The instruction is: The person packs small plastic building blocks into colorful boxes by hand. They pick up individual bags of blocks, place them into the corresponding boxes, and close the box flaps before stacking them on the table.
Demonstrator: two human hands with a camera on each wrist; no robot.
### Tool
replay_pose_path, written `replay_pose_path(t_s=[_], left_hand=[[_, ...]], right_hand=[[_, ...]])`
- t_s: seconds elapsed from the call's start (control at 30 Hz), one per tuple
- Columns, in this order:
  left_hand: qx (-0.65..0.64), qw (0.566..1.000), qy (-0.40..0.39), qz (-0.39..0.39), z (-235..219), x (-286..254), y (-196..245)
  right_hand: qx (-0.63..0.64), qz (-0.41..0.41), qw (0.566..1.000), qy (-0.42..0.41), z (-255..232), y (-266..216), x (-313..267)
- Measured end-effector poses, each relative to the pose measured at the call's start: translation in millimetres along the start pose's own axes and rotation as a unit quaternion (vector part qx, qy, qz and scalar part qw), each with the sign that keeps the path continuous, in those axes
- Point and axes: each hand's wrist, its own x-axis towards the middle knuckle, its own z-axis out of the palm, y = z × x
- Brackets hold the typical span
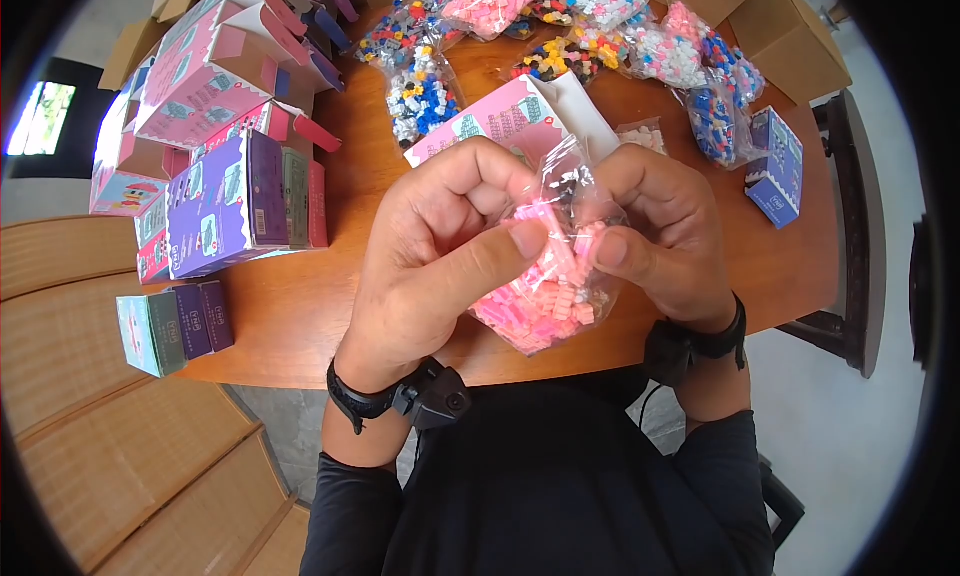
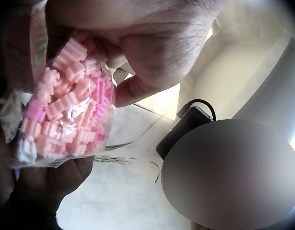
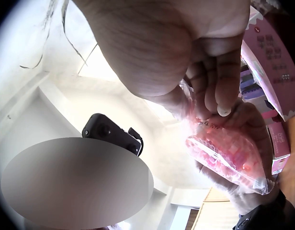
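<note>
A clear plastic bag of pink and salmon toy bricks (image 1: 540,301) is held up over the near part of the wooden counter (image 1: 285,326), on the person's side of an open pink box (image 1: 495,126), the landmark here. The left hand (image 1: 425,251) pinches the bag's upper left side, its thumb in front and its fingers curled. The right hand (image 1: 675,236) pinches the upper right side in the same way. Both hands are closed on the plastic, with the bricks gathered mostly below the thumbs. A few white bits show among the pink ones.

Just left of the open box's near end, beyond the left hand, lies a bag of blue, white and yellow bricks (image 1: 425,101). More filled bags (image 1: 585,51) spread beyond the box. A small pale bag (image 1: 642,136) sits by its right end, partly behind the right hand. Well to the box's right stands a small blue box (image 1: 775,166). Well to its left are stacked pink and purple boxes (image 1: 225,191), with a small teal box (image 1: 150,331) nearer the person.
</note>
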Motion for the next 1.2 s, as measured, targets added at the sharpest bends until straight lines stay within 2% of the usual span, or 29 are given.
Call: replay_pose_path(t_s=[0.23, 0.4, 0.5, 0.7, 0.93, 1.2], left_hand=[[-0.001, 1.000, 0.004, 0.006, -2.1, 0.5, -1.1], [-0.011, 1.000, 0.011, 0.016, -2.9, 1.3, -2.7], [0.025, 0.999, 0.017, 0.012, -6.1, 0.5, -2.7], [0.118, 0.991, 0.042, 0.050, -0.8, -0.6, 1.0], [0.125, 0.989, 0.045, 0.061, 1.6, -1.9, 2.3], [0.112, 0.990, 0.042, 0.070, -0.6, -0.7, 0.8]], right_hand=[[0.007, 0.014, 1.000, 0.000, 1.4, -2.3, 0.2], [-0.009, -0.005, 1.000, -0.015, -0.8, 0.2, 1.5], [-0.009, -0.009, 1.000, -0.020, -1.8, 0.9, 2.1], [0.010, 0.006, 1.000, -0.023, -2.1, 0.6, 3.9], [-0.004, -0.022, 1.000, -0.013, -4.1, 11.7, 6.7], [0.005, -0.013, 1.000, -0.008, -0.1, 10.8, 5.6]])
